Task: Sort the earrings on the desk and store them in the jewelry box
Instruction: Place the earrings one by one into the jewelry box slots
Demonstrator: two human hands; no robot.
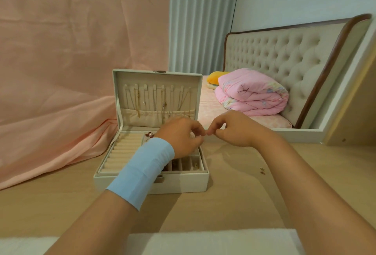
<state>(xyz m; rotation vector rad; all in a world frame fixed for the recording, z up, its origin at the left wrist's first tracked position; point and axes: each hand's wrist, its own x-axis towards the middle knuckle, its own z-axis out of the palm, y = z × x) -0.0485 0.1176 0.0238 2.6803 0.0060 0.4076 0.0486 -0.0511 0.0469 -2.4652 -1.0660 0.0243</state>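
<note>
A white jewelry box [183, 183] stands open on the desk, its lid upright with several necklaces hung inside. Ring rolls fill its left part and small compartments its right; one holds an earring [195, 165], another pink and dark pieces [149, 134]. My left hand [181, 137], with a light blue band on the wrist, hovers over the box's right side. My right hand [234, 128] meets it fingertip to fingertip just above the box's right edge. The fingers of both pinch together at that spot; whatever lies between them is too small to make out. A small earring [262, 171] lies on the desk at right.
The wooden desk [234, 193] runs to a white ledge at the back right. A pink cloth [61, 71] drapes the left side down onto the desk, close to the box. Beyond are a bed with a folded pink quilt [252, 94] and a tufted headboard.
</note>
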